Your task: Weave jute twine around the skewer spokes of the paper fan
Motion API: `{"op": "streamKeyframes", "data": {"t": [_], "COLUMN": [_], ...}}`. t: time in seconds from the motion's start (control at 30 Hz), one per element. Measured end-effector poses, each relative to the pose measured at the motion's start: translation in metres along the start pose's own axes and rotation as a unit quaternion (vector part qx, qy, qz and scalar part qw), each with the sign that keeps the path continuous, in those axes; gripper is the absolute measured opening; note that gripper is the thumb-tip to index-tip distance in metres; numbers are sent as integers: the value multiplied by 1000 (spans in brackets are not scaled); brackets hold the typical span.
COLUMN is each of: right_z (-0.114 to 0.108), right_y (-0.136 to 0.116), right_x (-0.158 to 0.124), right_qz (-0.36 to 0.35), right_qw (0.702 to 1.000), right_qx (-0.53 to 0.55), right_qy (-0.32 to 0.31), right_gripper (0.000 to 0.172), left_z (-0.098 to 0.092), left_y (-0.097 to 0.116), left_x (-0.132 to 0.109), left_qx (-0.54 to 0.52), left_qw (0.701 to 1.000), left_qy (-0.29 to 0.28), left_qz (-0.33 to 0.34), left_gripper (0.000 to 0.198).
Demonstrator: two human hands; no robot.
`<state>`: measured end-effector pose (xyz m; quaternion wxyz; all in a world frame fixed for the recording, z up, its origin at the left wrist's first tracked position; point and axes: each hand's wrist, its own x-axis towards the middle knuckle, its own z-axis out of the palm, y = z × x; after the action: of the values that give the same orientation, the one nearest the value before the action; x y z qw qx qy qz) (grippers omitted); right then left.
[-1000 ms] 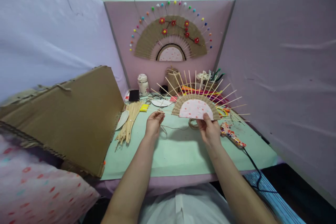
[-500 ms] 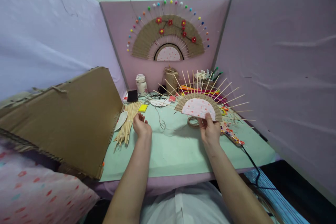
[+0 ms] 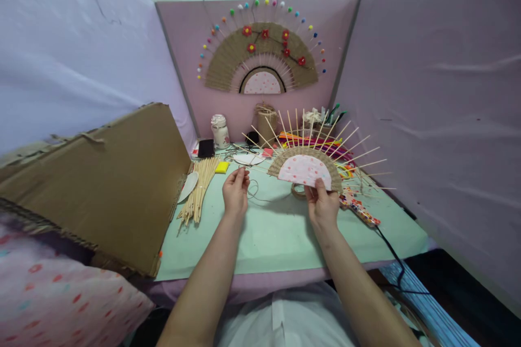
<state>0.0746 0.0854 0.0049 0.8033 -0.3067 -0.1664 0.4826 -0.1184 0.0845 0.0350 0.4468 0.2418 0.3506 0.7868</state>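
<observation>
My right hand grips the lower edge of a half-round fan, thumb in front, holding it tilted above the table. Thin sticks spread out from its woven twine band, and a pink spotted paper half-circle covers its middle. My left hand is pinched at a thin strand of twine, which loops beside the fingertips and trails right towards the fan; the exact grip is partly hidden by the fingers. Behind the fan's lower edge, a roll of tape is partly covered.
Left of my left hand lie a bundle of sticks and an upright cardboard sheet. A flowered glue gun with a black cord rests at right. Behind stand a white jar and a twine spool. A finished fan hangs on the back panel.
My left hand has moved right, and its fingers have closed into a pinch by the twine. The twine loop has shifted slightly. The fan has tilted and moved a little left in my right hand.
</observation>
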Motion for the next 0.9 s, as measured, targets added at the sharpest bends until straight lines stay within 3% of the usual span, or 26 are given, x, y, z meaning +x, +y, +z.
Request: {"op": "streamKeyframes", "data": {"t": [0.33,0.9], "right_z": [-1,-1], "right_y": [3,6], "right_x": [-3,-9], "right_qz": [-13,-1], "right_qw": [999,999], "right_qx": [-12,-20], "right_qy": [-30,-28], "right_gripper": [45,45], "left_z": [-1,-5], "left_y": [3,-4], "left_x": [2,5], "left_qx": [-29,-25], "left_qw": [997,998], "left_qy": [-16,16], "left_qz": [-64,-61], "left_gripper": [20,29]}}
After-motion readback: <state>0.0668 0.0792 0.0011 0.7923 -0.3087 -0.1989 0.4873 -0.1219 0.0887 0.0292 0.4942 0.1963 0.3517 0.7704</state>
